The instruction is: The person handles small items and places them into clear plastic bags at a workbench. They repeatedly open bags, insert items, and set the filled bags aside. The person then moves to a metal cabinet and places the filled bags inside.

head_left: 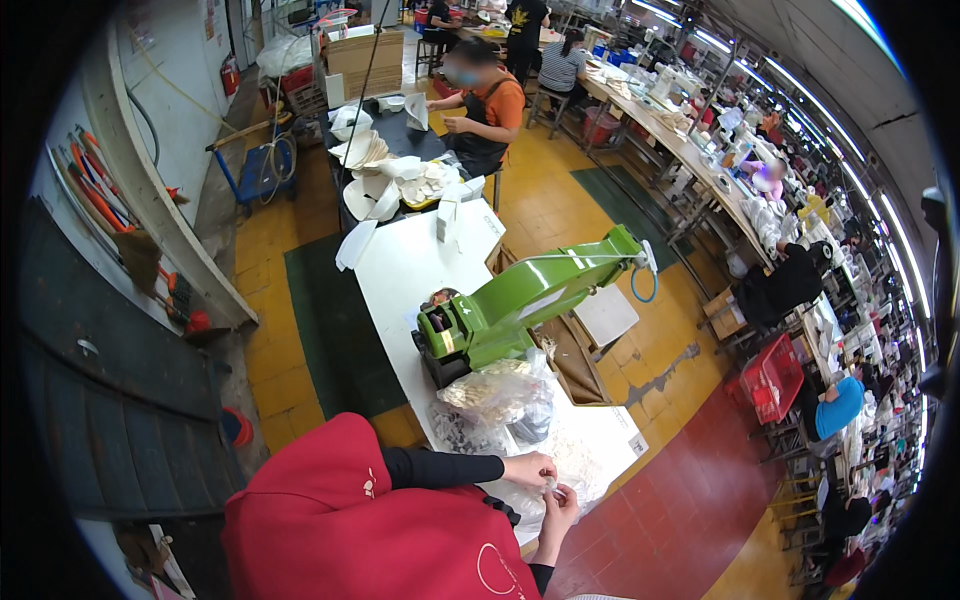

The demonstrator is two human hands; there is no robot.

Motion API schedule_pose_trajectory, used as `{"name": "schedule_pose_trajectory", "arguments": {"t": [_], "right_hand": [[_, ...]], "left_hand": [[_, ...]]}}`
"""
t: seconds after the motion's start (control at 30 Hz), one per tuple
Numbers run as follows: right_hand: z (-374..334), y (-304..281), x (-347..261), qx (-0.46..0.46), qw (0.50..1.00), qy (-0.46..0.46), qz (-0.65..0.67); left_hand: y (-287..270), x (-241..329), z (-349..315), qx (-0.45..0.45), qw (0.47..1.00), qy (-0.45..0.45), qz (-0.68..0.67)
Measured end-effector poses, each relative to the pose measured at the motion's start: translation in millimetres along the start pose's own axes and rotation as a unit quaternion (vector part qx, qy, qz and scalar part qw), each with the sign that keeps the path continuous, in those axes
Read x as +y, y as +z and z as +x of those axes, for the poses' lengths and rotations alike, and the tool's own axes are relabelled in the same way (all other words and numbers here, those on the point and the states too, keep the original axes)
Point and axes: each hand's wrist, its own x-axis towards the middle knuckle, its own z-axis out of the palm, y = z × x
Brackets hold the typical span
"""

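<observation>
My left hand (528, 468), its arm in a black sleeve, is closed in a pinch just above the white table (400, 290). My right hand (561, 508) meets it from the near side, its fingers also pressed together. Between the fingertips is something small and pale, too small to name. Just beyond my hands lies a loose pile of thin whitish pieces (572, 455). Clear plastic bags (500, 390) with cream-coloured pieces lie beside the pile, against a green machine (500, 310) with a long arm.
A seated co-worker in an orange shirt (507, 105) handles a pale piece at a dark table (405, 140) with stacked pale pieces. A red crate (772, 378) stands on the floor at right. Long benches with several workers run along the right. A grey door (110, 380) is at left.
</observation>
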Motion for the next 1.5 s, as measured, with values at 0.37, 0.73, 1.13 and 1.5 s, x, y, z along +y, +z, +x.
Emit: {"name": "schedule_pose_trajectory", "arguments": {"t": [0.37,0.73,1.13,1.5], "right_hand": [[-3.9,30.2,6.3,0.120,0.990,-0.036,-0.061],[-7.1,47.3,-8.5,0.202,0.959,-0.094,-0.174],[-11.1,34.7,-8.0,0.100,0.994,-0.043,-0.015],[-7.5,38.7,-11.9,0.167,0.958,-0.077,-0.220]], "left_hand": [[-9.2,2.0,-11.9,-0.068,0.988,-0.100,-0.098],[4.9,6.6,-4.3,-0.022,0.971,-0.130,-0.198],[2.7,-0.3,-8.7,0.010,0.922,-0.211,-0.325],[16.6,-5.4,-8.1,-0.013,0.901,-0.233,-0.367]]}}
